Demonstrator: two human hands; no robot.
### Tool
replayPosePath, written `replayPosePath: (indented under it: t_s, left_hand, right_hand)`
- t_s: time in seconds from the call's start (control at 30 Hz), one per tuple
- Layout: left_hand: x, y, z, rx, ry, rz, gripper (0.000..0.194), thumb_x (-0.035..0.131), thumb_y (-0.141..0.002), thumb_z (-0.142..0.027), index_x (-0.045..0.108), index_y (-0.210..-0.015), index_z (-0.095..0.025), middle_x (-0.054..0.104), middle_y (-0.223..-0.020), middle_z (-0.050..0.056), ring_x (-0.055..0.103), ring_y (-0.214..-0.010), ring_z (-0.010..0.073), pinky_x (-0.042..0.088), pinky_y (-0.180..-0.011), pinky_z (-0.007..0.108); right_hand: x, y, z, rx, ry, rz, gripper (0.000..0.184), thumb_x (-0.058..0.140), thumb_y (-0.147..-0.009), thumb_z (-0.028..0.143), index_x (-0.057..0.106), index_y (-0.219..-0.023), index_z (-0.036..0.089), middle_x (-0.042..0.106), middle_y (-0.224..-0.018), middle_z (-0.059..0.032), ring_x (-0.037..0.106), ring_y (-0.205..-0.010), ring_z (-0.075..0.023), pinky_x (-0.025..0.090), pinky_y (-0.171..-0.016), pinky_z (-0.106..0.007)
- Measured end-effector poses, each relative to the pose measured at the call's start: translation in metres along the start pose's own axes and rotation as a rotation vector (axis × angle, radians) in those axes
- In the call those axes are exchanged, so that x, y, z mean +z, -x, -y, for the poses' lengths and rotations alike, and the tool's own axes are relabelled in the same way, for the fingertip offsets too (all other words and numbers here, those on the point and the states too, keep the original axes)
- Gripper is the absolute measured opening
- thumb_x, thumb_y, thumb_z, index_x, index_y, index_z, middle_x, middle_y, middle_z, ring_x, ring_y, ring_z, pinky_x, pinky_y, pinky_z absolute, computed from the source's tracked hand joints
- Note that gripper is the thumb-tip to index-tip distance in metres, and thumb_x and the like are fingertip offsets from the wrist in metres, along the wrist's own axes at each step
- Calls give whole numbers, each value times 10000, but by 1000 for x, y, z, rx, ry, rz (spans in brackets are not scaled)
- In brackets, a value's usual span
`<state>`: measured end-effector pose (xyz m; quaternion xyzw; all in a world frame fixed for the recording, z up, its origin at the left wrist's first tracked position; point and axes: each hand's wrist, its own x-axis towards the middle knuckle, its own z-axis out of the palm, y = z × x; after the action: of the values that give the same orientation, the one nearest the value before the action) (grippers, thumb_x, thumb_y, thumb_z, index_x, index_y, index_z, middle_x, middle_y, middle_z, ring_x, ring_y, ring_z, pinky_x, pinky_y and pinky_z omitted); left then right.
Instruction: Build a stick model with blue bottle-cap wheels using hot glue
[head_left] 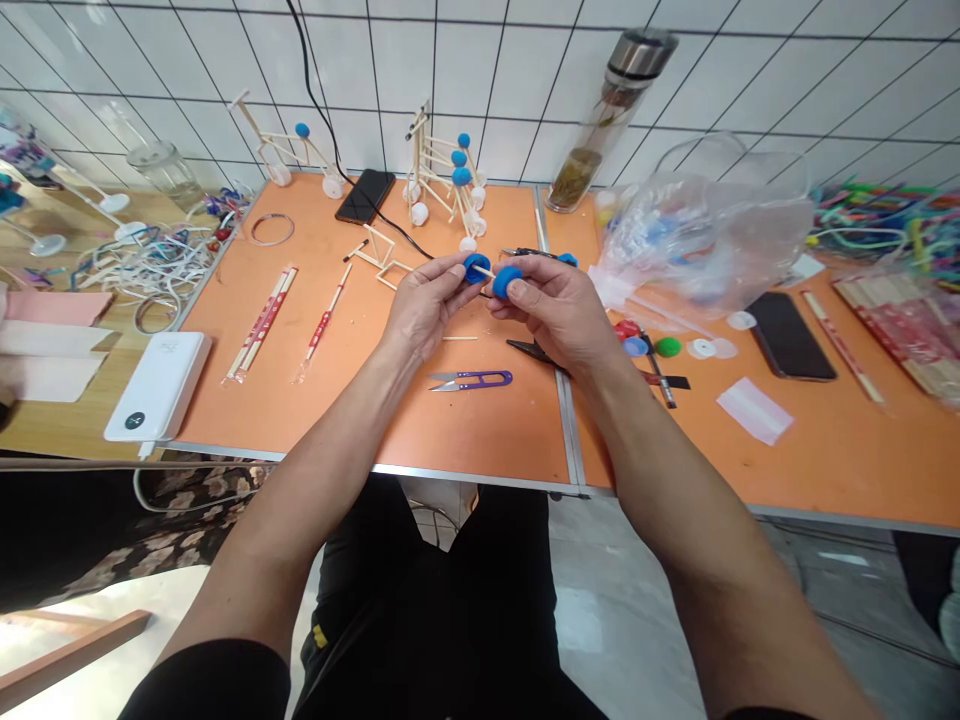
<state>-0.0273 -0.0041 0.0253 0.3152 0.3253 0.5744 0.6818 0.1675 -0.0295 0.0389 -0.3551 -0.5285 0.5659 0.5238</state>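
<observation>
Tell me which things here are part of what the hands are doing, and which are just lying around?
Part of it:
left hand holding a blue cap
right hand holding a blue cap
thin wooden stick between the caps
stick model, which has matching caps

Probably just lying around:
purple-handled thread snips
black phone
white power bank
plastic bag

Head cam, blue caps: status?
Left hand pinching blue cap; right hand pinching second blue cap. Wooden stick between caps. Purple thread snips lying below hands, untouched.
</observation>
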Motion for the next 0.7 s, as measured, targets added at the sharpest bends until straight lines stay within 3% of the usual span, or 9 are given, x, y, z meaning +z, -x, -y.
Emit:
replayPosePath:
  t_s: [0.13, 0.27, 0.43, 0.5, 0.6, 0.7]
  left_hand:
    - [-1, -2, 1, 19, 6, -4, 151, 797, -989, -90, 884, -928, -198, 911, -1052, 55, 841, -1285, 243, 627, -1240, 417]
    - [-4, -4, 6, 89, -63, -11, 102, 882, -917, -111, 890, -950, -207, 910, -1046, 52, 864, -1167, 225, 642, -1192, 405]
    - [-3, -3, 12, 158, -141, 15, 101, 904, -890, -131, 896, -954, -208, 911, -1053, 50, 860, -1060, 195, 656, -1127, 375]
    - [-1, -2, 13, 147, -131, 14, 97, 879, -913, -117, 893, -950, -205, 909, -1039, 45, 859, -1036, 184, 662, -1108, 357]
    - [1, -2, 12, 77, -53, -26, 149, 799, -976, -73, 879, -926, -188, 902, -999, 41, 864, -1025, 171, 665, -1109, 337]
    - [2, -3, 8, -39, 48, -85, 229, 715, -1046, -63, 852, -895, -167, 889, -969, 49, 867, -1103, 175, 652, -1159, 327]
  right_hand:
    - [2, 1, 0, 51, -20, -8, 384, 1012, -779, 424, 853, -1095, 273, 843, -992, -10, 802, -896, -188, 696, -812, -313]
    - [3, 0, 0, 134, -68, 5, 373, 994, -737, 369, 845, -1060, 257, 831, -981, -11, 795, -875, -176, 698, -813, -305]
    - [6, 0, -1, 164, -79, -27, 496, 974, -790, 669, 810, -985, 244, 815, -977, -39, 763, -833, -163, 683, -779, -293]
    - [6, 1, -3, 176, -31, -74, 517, 966, -791, 708, 797, -959, 248, 811, -978, -36, 748, -827, -153, 659, -747, -272]
    - [7, 1, -7, 158, 94, -135, 422, 996, -774, 582, 766, -896, 251, 795, -927, -18, 726, -821, -157, 632, -756, -283]
    - [7, -1, -10, 35, 285, -184, 264, 951, -772, 368, 731, -848, 243, 771, -870, -1, 714, -830, -171, 606, -824, -326]
